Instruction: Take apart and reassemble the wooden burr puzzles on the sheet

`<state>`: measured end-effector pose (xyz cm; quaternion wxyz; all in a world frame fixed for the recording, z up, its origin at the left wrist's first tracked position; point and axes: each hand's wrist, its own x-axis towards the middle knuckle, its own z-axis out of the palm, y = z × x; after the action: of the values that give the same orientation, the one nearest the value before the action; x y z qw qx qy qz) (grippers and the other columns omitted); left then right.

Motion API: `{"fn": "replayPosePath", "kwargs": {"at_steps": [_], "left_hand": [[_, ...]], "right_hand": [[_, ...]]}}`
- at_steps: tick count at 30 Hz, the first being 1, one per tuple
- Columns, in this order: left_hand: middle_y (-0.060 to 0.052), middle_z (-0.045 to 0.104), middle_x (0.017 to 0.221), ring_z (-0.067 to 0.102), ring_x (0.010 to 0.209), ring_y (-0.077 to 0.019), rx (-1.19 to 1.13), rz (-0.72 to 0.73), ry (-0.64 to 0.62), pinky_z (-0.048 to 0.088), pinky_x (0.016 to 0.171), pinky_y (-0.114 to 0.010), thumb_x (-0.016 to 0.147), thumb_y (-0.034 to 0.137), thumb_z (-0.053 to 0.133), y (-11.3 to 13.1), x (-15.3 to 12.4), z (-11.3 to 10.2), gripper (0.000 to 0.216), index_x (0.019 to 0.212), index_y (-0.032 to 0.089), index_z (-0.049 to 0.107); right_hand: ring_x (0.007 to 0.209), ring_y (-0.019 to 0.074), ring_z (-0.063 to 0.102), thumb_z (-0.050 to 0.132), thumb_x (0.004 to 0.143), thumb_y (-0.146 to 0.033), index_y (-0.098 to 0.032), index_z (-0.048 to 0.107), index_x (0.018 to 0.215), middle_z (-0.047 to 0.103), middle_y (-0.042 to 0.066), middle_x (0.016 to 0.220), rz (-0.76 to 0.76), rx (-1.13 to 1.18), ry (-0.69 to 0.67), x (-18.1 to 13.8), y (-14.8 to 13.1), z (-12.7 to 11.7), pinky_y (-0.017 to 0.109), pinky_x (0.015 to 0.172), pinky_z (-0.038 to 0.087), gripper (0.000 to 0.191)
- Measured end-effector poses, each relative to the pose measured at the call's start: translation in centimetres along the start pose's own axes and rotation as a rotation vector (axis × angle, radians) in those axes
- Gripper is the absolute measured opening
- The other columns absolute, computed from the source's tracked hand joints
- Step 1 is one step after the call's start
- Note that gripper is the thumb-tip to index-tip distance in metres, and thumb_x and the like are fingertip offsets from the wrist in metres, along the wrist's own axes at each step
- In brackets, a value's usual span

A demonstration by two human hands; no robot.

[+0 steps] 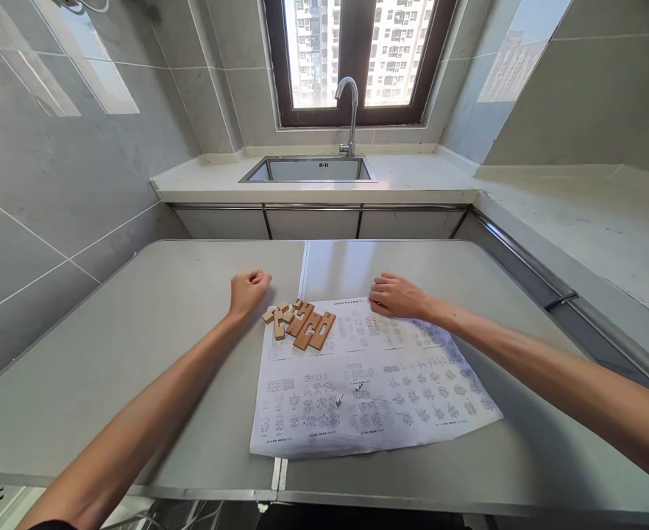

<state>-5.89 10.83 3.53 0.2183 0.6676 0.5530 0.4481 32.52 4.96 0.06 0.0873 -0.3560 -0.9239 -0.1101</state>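
Observation:
My left hand [250, 291] rests on the table as a fist, just beyond the upper left corner of a printed paper sheet [307, 434]; nothing shows between its fingers. Close beside it lie several flat brown wooden pieces [321, 331] with cut-out slots and numbers, and several small light wooden blocks [279, 325] in a loose pile. They sit on the sheet's upper left part. My right hand [397, 296] is closed, knuckles down, at the sheet's upper edge, with no object visible in it. Rows of small line diagrams cover the paper, and two small torn spots show near its middle.
The pale folding table [109, 353] has a seam down its middle. Behind it a white counter [413, 169] holds a sink [307, 171] and a chrome tap [352, 110] under a window. Another counter [605, 228] runs along the right; a tiled wall [82, 162] borders the left.

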Motion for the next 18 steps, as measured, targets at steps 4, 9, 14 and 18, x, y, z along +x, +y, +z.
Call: {"fn": "replayPosePath", "kwargs": {"at_steps": [4, 9, 14, 18], "left_hand": [[-0.004, 0.07, 0.097, 0.067, 0.083, -0.0177, -0.176, -0.2, 0.096, 0.058, 0.074, -0.032, 0.1, 0.032, 0.068, -3.7, 1.5, -0.8, 0.02, 0.1, 0.012, 0.07], [0.003, 0.059, 0.076, 0.057, 0.06, -0.0089, -0.399, -0.313, 0.184, 0.053, 0.056, -0.022, 0.097, 0.031, 0.075, -5.4, 1.6, -0.9, 0.024, 0.085, 0.016, 0.062], [0.012, 0.013, 0.058, 0.017, 0.042, -0.0018, -0.588, -0.319, 0.235, 0.022, 0.039, -0.017, 0.077, 0.024, 0.082, -5.2, 1.5, -1.1, 0.069, 0.065, 0.022, 0.014], [0.012, 0.012, 0.057, 0.015, 0.041, -0.0009, -0.674, -0.327, 0.234, 0.018, 0.038, -0.018, 0.065, 0.016, 0.079, -4.8, 1.6, -1.1, 0.066, 0.065, 0.023, 0.013]], "right_hand": [[0.056, 0.0189, 0.049, 0.041, 0.107, -0.025, -0.021, 0.062, 0.052, 0.063, 0.006, 0.053, 0.062, -0.006, -0.02, -0.3, -1.1, 0.0, 0.039, 0.077, 0.04, 0.059], [0.042, 0.0129, 0.039, 0.041, 0.108, -0.027, -0.019, 0.062, 0.045, 0.065, 0.005, 0.048, 0.133, -0.01, -0.044, -0.8, -1.8, 0.8, 0.035, 0.073, 0.038, 0.067], [0.04, 0.0129, 0.04, 0.039, 0.107, -0.029, -0.017, 0.064, 0.045, 0.065, 0.008, 0.046, 0.197, -0.025, -0.076, -1.1, -1.9, 1.5, 0.033, 0.065, 0.03, 0.068], [0.041, 0.0129, 0.042, 0.039, 0.107, -0.029, -0.016, 0.064, 0.046, 0.065, 0.009, 0.047, 0.229, -0.018, -0.107, -1.1, -2.1, 1.7, 0.033, 0.061, 0.023, 0.067]]}}
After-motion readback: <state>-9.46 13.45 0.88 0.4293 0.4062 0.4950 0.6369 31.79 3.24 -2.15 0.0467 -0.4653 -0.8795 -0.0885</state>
